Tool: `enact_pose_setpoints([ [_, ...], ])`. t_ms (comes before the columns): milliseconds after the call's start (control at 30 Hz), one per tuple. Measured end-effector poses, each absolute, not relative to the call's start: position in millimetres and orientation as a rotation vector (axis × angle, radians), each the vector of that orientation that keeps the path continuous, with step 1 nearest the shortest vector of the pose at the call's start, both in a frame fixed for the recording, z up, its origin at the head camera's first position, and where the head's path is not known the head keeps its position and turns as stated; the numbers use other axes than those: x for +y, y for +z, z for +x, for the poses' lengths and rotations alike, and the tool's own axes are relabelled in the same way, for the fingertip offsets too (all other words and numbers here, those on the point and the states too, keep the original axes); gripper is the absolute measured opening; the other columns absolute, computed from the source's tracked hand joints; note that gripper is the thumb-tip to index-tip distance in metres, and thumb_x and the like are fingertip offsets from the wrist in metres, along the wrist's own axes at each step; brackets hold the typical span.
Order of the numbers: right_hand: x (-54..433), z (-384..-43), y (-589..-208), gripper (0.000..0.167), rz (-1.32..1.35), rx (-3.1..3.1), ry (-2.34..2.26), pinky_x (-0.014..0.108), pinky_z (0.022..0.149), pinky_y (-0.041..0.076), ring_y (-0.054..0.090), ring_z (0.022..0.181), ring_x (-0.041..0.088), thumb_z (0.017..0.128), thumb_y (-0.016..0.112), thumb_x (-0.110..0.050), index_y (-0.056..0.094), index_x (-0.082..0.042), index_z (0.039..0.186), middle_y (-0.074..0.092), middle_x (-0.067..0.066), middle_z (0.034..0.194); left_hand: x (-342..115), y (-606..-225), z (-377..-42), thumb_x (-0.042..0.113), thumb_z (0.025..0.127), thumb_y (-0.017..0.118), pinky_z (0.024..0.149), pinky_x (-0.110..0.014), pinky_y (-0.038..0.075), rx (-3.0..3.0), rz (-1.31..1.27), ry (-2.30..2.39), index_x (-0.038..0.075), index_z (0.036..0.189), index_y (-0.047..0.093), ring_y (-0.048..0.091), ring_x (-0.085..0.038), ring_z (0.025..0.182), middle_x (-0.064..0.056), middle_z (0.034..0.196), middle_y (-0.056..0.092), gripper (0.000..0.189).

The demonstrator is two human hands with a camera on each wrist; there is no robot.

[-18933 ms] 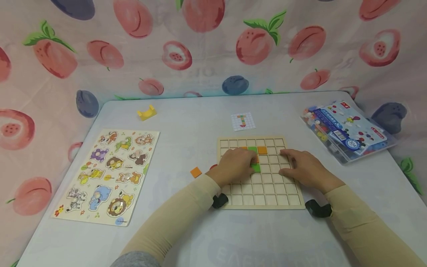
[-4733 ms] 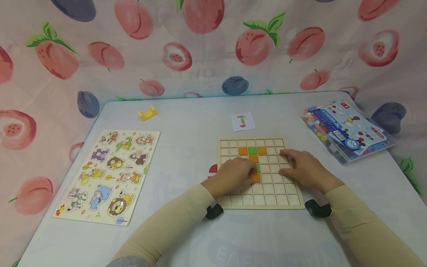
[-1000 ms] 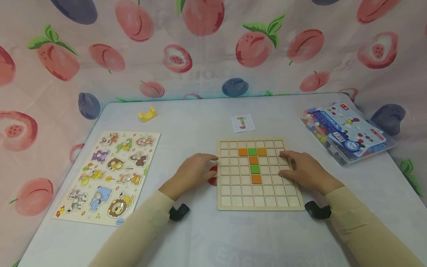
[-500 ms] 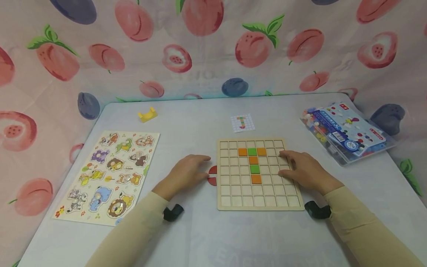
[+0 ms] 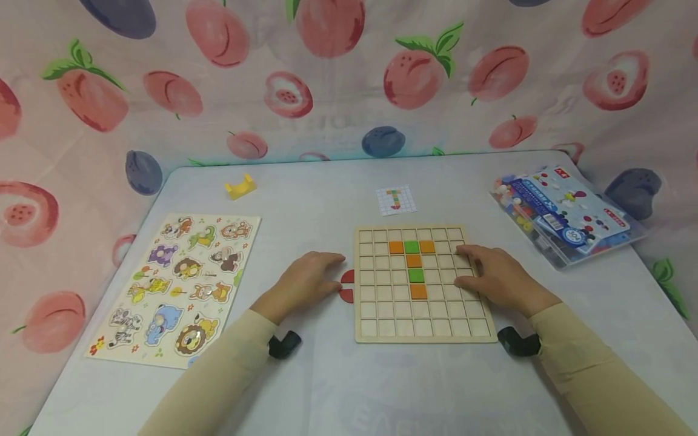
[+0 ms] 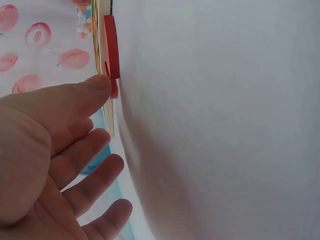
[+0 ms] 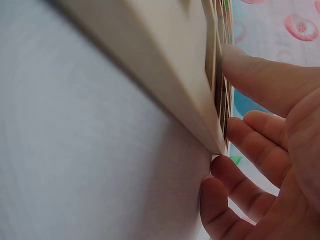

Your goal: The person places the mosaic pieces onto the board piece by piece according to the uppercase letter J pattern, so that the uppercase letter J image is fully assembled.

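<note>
A wooden grid board (image 5: 425, 336) lies on the table with orange and green square tiles set in it. Three tiles form a row, and a column runs down from its middle to an orange tile (image 5: 418, 292). Just left of the board lie two red quarter-round pieces, the upper piece (image 5: 348, 277) and the lower piece (image 5: 346, 295). My left hand (image 5: 305, 281) hovers beside them, fingers loosely spread, thumb tip very near the red pieces; whether it touches them I cannot tell. My right hand (image 5: 504, 278) rests its thumb and fingers on the board's right edge.
Behind the board lies a small pattern card (image 5: 396, 200) with a similar coloured figure. An animal puzzle board (image 5: 180, 284) is at the left, a yellow curved piece (image 5: 240, 187) at the back left. A clear plastic box (image 5: 567, 212) of colourful parts stands at the back right.
The loose orange tile from the left now sits at the column's bottom. My left hand has drawn back leftward off the board, uncovering the red pieces. The right hand has stayed put.
</note>
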State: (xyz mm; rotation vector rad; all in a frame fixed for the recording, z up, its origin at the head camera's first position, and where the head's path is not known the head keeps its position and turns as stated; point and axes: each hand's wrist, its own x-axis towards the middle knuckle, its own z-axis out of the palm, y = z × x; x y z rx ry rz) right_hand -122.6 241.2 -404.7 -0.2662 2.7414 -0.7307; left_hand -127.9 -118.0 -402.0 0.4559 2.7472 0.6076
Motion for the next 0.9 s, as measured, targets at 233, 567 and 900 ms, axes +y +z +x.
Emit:
enact_pose_setpoints([
  [233, 240.7, -123.0, -404.4, 0.07, -0.259, 2.742, -0.722, 0.064, 0.107, 0.03, 0.042, 0.129, 0.049, 0.091, 0.074, -0.031, 0.046, 0.002, 0.146, 0.048, 0.03, 0.142, -118.3, -401.9, -130.7, 0.016, 0.087, 0.079, 0.107, -0.041, 0.041, 2.745, 0.458, 0.583, 0.01, 0.138, 0.061, 0.051, -0.027, 0.13, -0.006, 0.137, 0.06, 0.055],
  [567, 240.8, -122.9, -404.4, 0.07, -0.259, 2.743, -0.725, 0.064, 0.107, 0.03, 0.041, 0.13, 0.048, 0.091, 0.073, -0.031, 0.046, 0.002, 0.146, 0.048, 0.029, 0.143, -118.6, -404.2, -131.6, 0.015, 0.087, 0.078, 0.106, -0.041, 0.042, 2.744, 0.464, 0.572, 0.009, 0.134, 0.065, 0.053, -0.026, 0.127, -0.006, 0.132, 0.063, 0.049],
  [900, 240.9, -122.6, -405.4, 0.07, -0.257, 2.748, -0.719, 0.064, 0.107, 0.03, 0.042, 0.129, 0.049, 0.091, 0.073, -0.031, 0.045, 0.003, 0.146, 0.048, 0.029, 0.143, -119.8, -401.7, -128.6, 0.014, 0.087, 0.078, 0.105, -0.04, 0.043, 2.742, 0.47, 0.566, 0.009, 0.13, 0.067, 0.054, -0.026, 0.125, -0.005, 0.128, 0.065, 0.045],
])
